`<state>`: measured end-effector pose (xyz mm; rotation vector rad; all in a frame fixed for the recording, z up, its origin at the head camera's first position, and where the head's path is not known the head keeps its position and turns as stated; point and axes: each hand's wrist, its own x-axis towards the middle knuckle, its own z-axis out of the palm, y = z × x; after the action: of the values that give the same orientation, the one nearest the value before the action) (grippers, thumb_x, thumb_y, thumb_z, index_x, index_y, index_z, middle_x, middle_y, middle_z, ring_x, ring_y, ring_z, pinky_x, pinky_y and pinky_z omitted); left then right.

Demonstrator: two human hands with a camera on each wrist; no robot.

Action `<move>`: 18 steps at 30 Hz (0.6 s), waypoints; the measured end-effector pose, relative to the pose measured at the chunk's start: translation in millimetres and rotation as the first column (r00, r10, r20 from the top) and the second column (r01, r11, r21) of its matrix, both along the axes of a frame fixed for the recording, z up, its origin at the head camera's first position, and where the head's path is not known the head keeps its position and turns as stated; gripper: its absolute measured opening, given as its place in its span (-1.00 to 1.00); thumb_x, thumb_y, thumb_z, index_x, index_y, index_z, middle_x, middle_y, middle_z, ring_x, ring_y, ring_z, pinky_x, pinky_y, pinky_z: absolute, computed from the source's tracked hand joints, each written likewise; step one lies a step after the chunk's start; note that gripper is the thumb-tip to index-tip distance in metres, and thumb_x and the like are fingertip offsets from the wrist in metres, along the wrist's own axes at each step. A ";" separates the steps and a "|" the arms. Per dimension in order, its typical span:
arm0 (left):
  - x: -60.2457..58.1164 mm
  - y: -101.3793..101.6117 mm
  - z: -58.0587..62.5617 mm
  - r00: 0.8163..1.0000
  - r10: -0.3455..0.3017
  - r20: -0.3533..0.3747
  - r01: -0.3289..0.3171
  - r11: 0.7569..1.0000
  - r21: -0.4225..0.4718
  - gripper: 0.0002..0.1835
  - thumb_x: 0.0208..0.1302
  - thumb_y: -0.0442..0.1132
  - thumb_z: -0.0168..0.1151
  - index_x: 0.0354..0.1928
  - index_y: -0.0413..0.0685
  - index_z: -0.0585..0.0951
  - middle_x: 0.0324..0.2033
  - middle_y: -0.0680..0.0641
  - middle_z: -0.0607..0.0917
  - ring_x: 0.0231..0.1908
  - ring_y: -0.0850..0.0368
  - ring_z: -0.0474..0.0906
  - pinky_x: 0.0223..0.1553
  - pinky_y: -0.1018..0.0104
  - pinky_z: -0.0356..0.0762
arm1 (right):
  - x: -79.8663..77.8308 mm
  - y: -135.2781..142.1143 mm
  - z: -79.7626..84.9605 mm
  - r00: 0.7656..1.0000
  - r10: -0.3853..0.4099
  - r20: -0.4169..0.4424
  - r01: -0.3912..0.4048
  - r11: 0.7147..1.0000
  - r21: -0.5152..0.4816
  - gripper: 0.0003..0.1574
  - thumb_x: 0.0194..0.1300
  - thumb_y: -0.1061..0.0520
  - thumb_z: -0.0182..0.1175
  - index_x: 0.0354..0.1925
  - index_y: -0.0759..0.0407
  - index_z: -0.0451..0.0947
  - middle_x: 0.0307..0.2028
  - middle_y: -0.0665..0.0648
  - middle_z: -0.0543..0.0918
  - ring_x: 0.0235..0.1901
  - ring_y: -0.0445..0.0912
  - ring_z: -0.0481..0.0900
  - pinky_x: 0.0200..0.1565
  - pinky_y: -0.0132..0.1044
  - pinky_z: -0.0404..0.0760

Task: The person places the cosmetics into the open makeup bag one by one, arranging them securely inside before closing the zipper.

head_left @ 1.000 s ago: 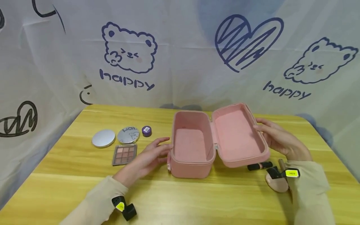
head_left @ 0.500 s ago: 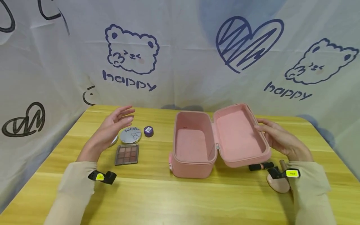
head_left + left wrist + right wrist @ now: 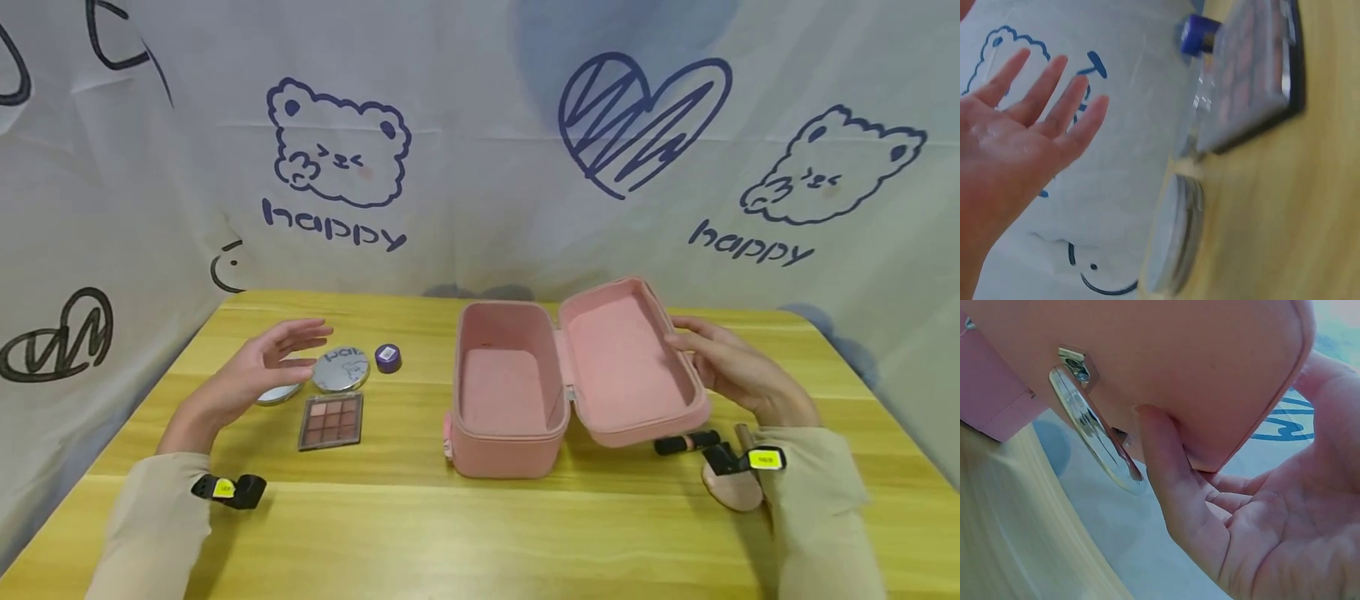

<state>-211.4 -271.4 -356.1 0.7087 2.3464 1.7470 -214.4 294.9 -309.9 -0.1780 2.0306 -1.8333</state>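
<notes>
A pink cosmetic case [image 3: 510, 454] stands unlatched with its lid [image 3: 628, 358] swung out to the right. My right hand [image 3: 738, 371] grips the lid's outer edge; in the right wrist view the thumb [image 3: 1163, 450] lies on its outer face beside a metal-fitted handle [image 3: 1088, 422]. Held above the table at the left, my left hand [image 3: 251, 371] has its fingers spread and holds nothing. It partly hides a silver round compact [image 3: 279, 394]. A second, mirror-bright compact [image 3: 342, 370] sits just right of its fingertips, and an eyeshadow palette [image 3: 331, 422] lies nearer me.
A small purple jar [image 3: 387, 358] stands between the compacts and the case. Right of the case lie a black tube [image 3: 686, 442] with a pinkish band and a beige puff [image 3: 733, 490], partly covered by the right wrist camera. A printed cloth [image 3: 480, 167] hangs behind the wooden table [image 3: 480, 542].
My left hand has left the case's left side and moved left to above the compacts, lowering slightly in the last half second. The right hand stays on the lid.
</notes>
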 end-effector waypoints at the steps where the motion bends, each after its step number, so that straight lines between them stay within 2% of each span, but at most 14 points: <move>1: 1.4 -2.7 -1.8 1.000 -0.023 0.008 0.023 1.000 0.004 -0.39 0.33 -0.47 0.10 0.40 -0.08 0.25 0.30 -0.07 0.38 0.25 0.16 0.29 0.08 0.45 0.43 | -0.3 -0.5 0.2 1.000 0.002 0.001 -0.002 1.000 -0.002 -0.23 0.49 0.08 -0.01 0.39 0.42 -0.13 -0.19 0.08 0.66 -0.36 -0.12 0.67 -0.21 -0.24 0.68; 3: 3.6 -6.1 -4.3 0.998 -0.057 0.041 0.058 0.998 -0.015 -0.35 0.29 -0.48 0.13 0.41 -0.12 0.22 0.31 -0.10 0.35 0.25 0.17 0.28 0.09 0.44 0.41 | -0.9 -1.3 0.6 1.000 0.007 -0.002 -0.007 1.000 0.006 -0.22 0.49 0.07 -0.01 0.39 0.43 -0.14 -0.20 0.07 0.66 -0.37 -0.13 0.67 -0.20 -0.25 0.68; 5: 4.4 -7.3 -6.0 0.994 -0.086 0.073 0.091 0.994 -0.058 -0.29 0.24 -0.46 0.19 0.42 -0.21 0.19 0.34 -0.19 0.30 0.28 0.09 0.25 0.16 0.35 0.37 | -1.7 -1.8 0.6 1.000 0.017 -0.008 -0.017 1.000 0.014 -0.21 0.49 0.07 -0.03 0.40 0.44 -0.16 -0.20 0.07 0.66 -0.36 -0.14 0.67 -0.20 -0.25 0.68; 8: 5.1 -7.2 -7.4 0.987 -0.121 0.103 0.134 0.982 -0.135 -0.20 0.16 -0.42 0.29 0.41 -0.30 0.16 0.35 -0.33 0.24 0.31 -0.11 0.20 0.29 0.03 0.23 | -2.1 -3.0 0.5 1.000 0.021 -0.011 -0.021 1.000 0.015 -0.21 0.50 0.08 -0.03 0.41 0.44 -0.15 -0.20 0.07 0.66 -0.36 -0.14 0.66 -0.20 -0.25 0.68; 12: 5.7 -7.5 -10.2 0.982 -0.144 0.122 0.168 0.963 -0.209 -0.15 0.08 -0.36 0.38 0.40 -0.28 0.20 0.30 -0.37 0.30 0.28 -0.28 0.18 0.26 -0.35 0.02 | -1.9 -3.2 0.3 0.999 0.042 -0.023 -0.041 0.999 0.013 -0.20 0.50 0.09 -0.05 0.41 0.47 -0.18 -0.18 0.07 0.66 -0.33 -0.12 0.67 -0.19 -0.24 0.68; 18: 4.2 -4.4 -13.4 0.979 -0.151 0.140 0.189 0.929 -0.317 -0.07 -0.01 -0.26 0.47 0.40 -0.26 0.21 0.24 -0.32 0.38 0.26 -0.33 0.20 0.24 -0.37 0.05 | -1.0 1.0 -0.2 0.998 0.050 -0.041 -0.049 0.998 0.036 -0.15 0.50 0.07 -0.07 0.42 0.49 -0.25 -0.13 0.05 0.62 -0.26 -0.09 0.68 -0.17 -0.21 0.68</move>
<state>-207.2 -275.9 -369.5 0.7107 2.3373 1.2473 -215.4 295.9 -310.1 -0.2572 2.0664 -1.7772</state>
